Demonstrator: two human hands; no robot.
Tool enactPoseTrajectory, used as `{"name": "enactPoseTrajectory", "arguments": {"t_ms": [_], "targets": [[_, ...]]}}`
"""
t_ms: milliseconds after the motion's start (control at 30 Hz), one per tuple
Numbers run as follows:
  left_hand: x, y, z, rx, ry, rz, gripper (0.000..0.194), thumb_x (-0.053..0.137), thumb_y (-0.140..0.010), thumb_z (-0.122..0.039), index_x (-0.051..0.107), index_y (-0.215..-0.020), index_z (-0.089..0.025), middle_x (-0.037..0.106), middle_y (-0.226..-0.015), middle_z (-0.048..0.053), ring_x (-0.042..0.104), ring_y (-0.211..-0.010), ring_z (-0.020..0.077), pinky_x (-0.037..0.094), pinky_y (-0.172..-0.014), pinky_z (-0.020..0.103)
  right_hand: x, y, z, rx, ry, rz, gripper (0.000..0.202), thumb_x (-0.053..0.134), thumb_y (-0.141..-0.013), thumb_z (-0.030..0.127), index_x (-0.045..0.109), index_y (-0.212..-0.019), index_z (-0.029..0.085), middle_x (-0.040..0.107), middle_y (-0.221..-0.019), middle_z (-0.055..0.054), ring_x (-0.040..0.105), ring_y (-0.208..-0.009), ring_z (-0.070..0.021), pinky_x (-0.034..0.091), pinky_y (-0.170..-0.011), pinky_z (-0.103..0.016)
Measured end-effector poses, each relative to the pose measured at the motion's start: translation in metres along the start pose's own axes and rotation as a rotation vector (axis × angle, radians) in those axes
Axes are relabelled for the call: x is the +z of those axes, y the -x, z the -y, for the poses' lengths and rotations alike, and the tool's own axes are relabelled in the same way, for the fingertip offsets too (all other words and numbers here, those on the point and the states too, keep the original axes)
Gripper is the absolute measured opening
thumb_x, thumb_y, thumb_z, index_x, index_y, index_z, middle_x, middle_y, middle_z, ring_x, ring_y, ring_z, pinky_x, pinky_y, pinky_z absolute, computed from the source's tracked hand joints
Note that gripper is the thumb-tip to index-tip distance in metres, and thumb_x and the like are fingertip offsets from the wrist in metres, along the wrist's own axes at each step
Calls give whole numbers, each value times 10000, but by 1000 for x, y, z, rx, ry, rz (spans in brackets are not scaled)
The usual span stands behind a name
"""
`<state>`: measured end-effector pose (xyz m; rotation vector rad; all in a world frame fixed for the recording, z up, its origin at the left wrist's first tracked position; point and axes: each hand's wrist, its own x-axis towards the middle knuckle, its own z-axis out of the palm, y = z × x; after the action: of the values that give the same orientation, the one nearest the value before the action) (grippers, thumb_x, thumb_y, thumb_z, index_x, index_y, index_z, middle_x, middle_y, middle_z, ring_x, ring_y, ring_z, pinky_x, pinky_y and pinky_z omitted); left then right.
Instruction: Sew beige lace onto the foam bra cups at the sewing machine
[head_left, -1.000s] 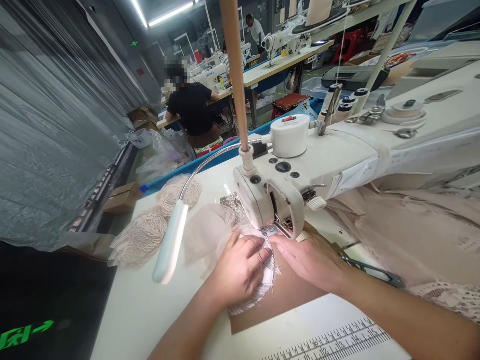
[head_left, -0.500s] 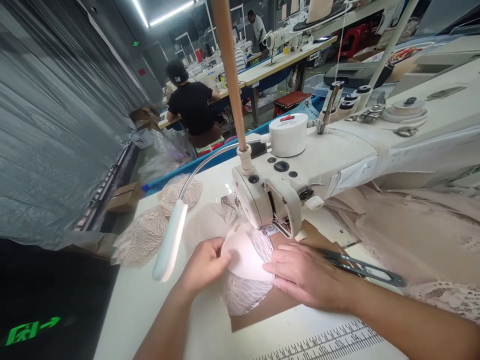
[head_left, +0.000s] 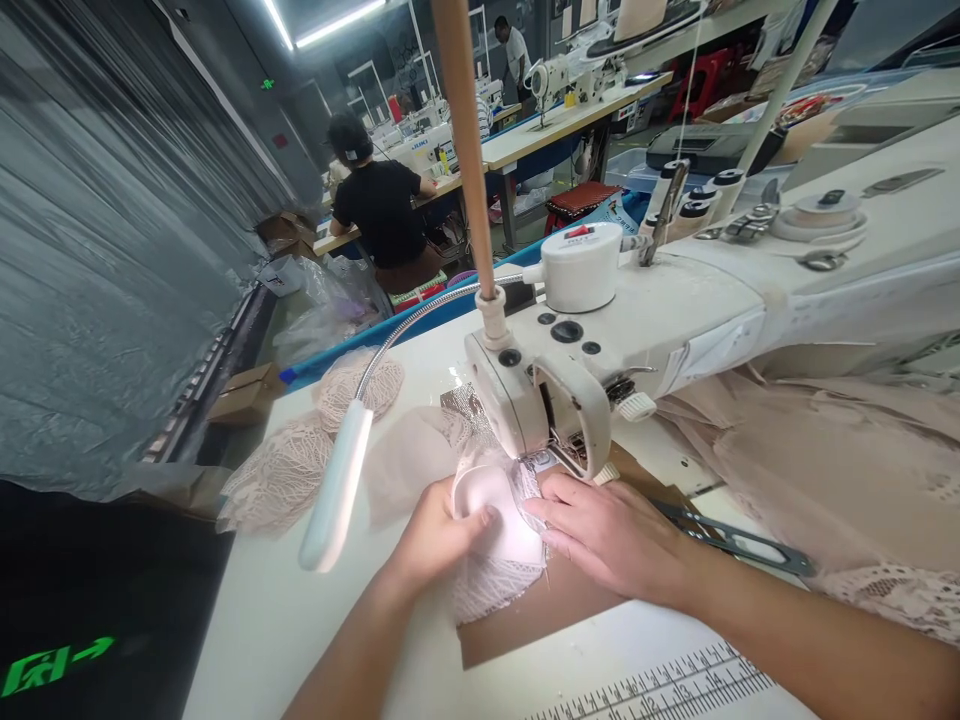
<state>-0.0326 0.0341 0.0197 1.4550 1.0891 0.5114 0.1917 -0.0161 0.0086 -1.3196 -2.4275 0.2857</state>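
Note:
A pale bra cup (head_left: 487,500) with white lace (head_left: 495,585) along its edge lies just below the head of a sewing machine (head_left: 517,400). My left hand (head_left: 442,525) grips the cup's left side, thumb on top and fingers behind it. On the right edge, my right hand (head_left: 592,530) presses the lace and cup with its fingertips, close to the needle area. The needle itself is hard to make out. Brown board (head_left: 540,620) lies under the work.
A lamp (head_left: 337,490) on a bent metal neck hangs left of my hands. Lace pieces (head_left: 277,475) lie behind it. Thread snips (head_left: 742,545) rest by my right wrist, beige fabric (head_left: 810,450) beyond. A printed ruler (head_left: 660,690) runs along the front. Co-workers are farther back.
My left hand has moved right and slightly up, its thumb farther over the cup. The cup now curls more, and my right fingers have shifted onto the lace edge.

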Motion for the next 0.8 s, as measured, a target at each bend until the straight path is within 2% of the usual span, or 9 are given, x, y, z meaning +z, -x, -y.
{"name": "enactPoseTrajectory", "arguments": {"t_ms": [267, 467, 533, 633, 700, 733, 800], "targets": [[4, -1, -3, 43, -39, -24, 445, 707, -783, -363, 582, -1153, -150, 651, -1093, 89, 594, -1019, 275, 462, -895, 350, 5, 0, -1, -8, 12, -26, 193, 403, -911, 191, 579, -834, 195, 481, -755, -4, 342, -552, -115, 190, -516, -273], [8, -1, -5, 55, -146, -18, 364, 661, -812, -335, 584, -1114, -148, 659, -1052, 82, 603, -1006, 274, 463, -866, 336, 8, 1, -1, -8, 28, -84, 195, 406, -881, 138, 550, -757, 183, 436, -706, 11, 288, -513, -104, 182, -511, -283], [8, 2, -11, 51, -290, -50, 328, 637, -812, -309, 580, -1099, -160, 664, -1003, 68, 618, -945, 255, 470, -802, 315, 9, 2, -1, -6, 41, -88, 207, 399, -876, 116, 553, -754, 182, 429, -700, 10, 292, -521, -109, 186, -514, -289], [4, 11, -25, -25, -737, -155, 217, 609, -805, -342, 581, -918, -159, 631, -746, 35, 607, -703, 233, 438, -619, 300, 9, 4, -1, 2, 59, -74, 212, 392, -878, 106, 555, -767, 184, 440, -716, 4, 299, -532, -114, 187, -517, -290], [0, 18, -35, -32, -1025, -245, 248, 602, -807, -408, 549, -825, -166, 578, -664, 26, 567, -620, 232, 399, -552, 304, 9, 4, -1, -2, 59, -79, 212, 393, -874, 96, 556, -769, 182, 445, -718, 4, 298, -527, -111, 187, -518, -289], [-2, 21, -38, 14, -1118, -296, 267, 594, -815, -430, 544, -831, -168, 579, -687, 35, 566, -643, 242, 400, -555, 312, 9, 4, -1, -7, 56, -85, 212, 394, -870, 91, 556, -766, 181, 447, -714, 5, 294, -521, -108, 188, -518, -289], [-3, 22, -41, 229, -1197, -382, 235, 553, -863, -391, 553, -927, -166, 607, -826, 72, 573, -771, 262, 435, -623, 340, 10, 3, -1, -7, 50, -98, 213, 399, -864, 88, 555, -753, 181, 454, -707, 6, 290, -511, -105, 192, -520, -291]]}}
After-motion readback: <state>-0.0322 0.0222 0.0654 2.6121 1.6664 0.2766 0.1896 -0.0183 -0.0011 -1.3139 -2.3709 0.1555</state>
